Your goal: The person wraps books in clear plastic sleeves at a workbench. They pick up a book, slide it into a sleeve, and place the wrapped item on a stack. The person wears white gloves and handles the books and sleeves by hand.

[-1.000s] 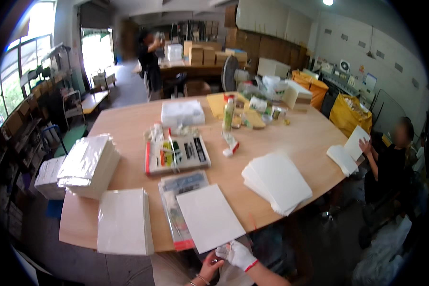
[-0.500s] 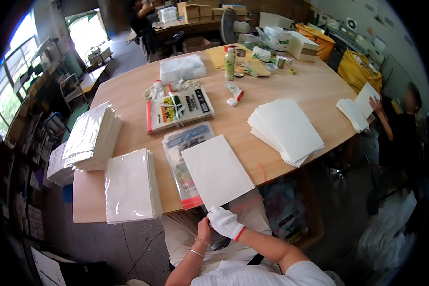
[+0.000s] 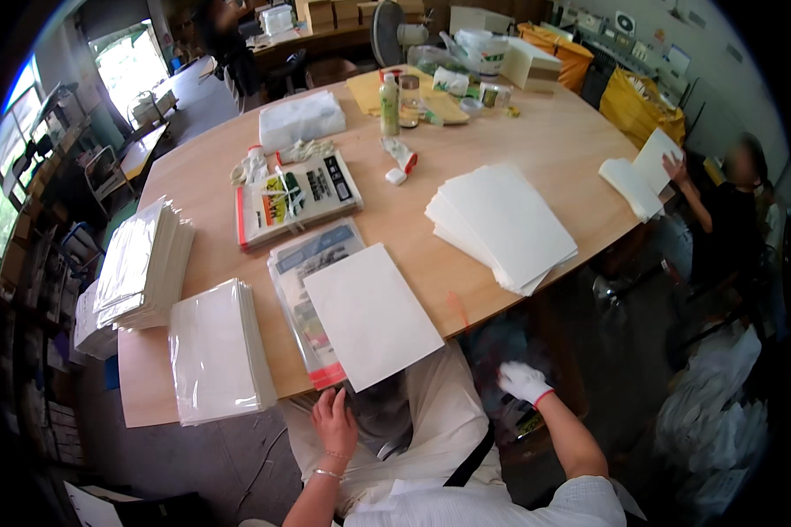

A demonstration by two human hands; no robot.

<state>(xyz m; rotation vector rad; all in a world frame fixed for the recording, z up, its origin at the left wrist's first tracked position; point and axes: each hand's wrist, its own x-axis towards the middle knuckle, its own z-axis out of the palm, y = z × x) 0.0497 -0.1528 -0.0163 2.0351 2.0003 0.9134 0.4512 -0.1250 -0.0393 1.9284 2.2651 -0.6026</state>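
My bare left hand (image 3: pixel 334 423) has its fingers stretched up to the table's front edge, close to the red strip of a stack of clear plastic bags (image 3: pixel 292 303); it holds nothing that I can see. A white sheet (image 3: pixel 374 316) partly covers those bags and juts a little past the table edge. My right hand (image 3: pixel 524 383), in a white glove with a red cuff, hangs off the table over clear plastic scraps (image 3: pixel 496 347). Its fingertips are too blurred to show whether they hold anything. A fanned pile of white sheets (image 3: pixel 505 224) lies to the right.
At left are a plastic-sleeved stack (image 3: pixel 220 351) and a taller pile (image 3: pixel 143 263). A printed packet (image 3: pixel 299 200) lies behind the bags, near gloves (image 3: pixel 303 151). A green bottle (image 3: pixel 389 105) stands farther back. At right, another person (image 3: pixel 725 198) handles sheets.
My hands were together at the sheet's lower corner and have parted. The right has swung right and down past the table edge; the left has moved slightly left. The view has shifted.
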